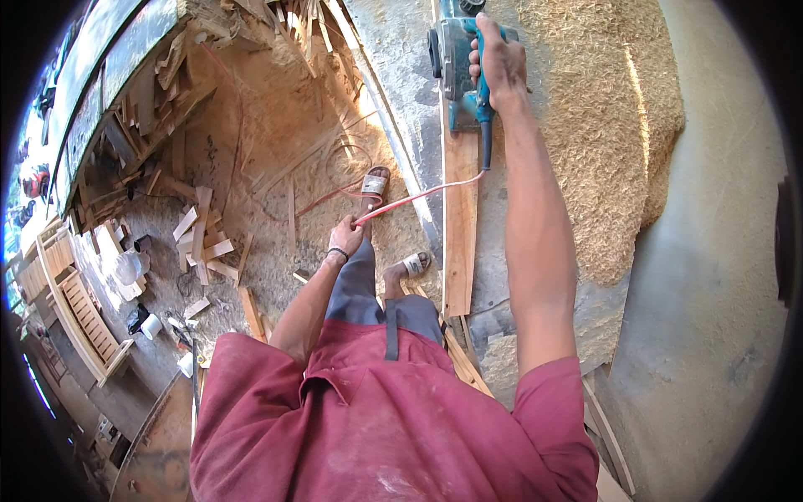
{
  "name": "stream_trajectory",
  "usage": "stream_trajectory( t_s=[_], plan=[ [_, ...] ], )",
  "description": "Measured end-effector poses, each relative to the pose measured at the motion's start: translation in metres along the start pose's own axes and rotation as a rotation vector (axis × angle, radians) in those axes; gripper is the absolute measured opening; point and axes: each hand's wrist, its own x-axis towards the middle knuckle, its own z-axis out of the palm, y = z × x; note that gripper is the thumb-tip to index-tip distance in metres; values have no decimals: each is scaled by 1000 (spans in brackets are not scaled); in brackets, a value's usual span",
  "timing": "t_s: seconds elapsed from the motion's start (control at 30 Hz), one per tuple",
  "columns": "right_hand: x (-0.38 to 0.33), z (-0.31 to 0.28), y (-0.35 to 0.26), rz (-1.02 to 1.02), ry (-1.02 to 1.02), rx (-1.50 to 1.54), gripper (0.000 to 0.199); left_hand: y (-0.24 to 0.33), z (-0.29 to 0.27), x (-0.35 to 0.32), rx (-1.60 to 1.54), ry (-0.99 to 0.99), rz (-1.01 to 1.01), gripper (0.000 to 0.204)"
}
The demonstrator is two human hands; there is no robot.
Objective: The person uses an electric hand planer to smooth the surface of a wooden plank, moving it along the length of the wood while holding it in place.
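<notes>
With my right arm stretched far forward, my right hand (502,67) is wrapped round the handle of a teal electric planer (460,75). The planer rests on a long wooden board (460,234) that lies along the bench (500,226). From the back of its handle runs a pinkish-red power cord (422,193), which sags across to my left side. My left hand (347,234) is closed round that cord, off the bench and above my leg. Beyond the left hand the cord trails down to the floor in loose loops.
A thick heap of wood shavings (602,142) covers the bench right of the planer. Wood offcuts (201,234) and sawdust litter the floor at left, beneath a slanted worktop (109,92). A slatted wooden piece (84,309) stands far left. My sandalled feet are beside the bench.
</notes>
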Motion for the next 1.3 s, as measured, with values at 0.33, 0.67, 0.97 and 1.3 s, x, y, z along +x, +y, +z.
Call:
stream_trajectory(
  t_s=[0.33, 0.67, 0.97, 1.3],
  plan=[
    [-52, -18, 15, 107, -2, 43, 40, -63, 3, -21, -107, -53, -24, 34],
    [-176, -58, 68, 158, -16, 34, 43, -118, 39, -55, -139, 45, -34, 25],
    [-283, -93, 127, 201, 12, 62, 39, -111, 44, -94, -162, 111, -67, 28],
    [-392, -110, 176, 200, 13, -31, 36, -103, 42, -111, -181, 123, 107, 26]
  ],
)
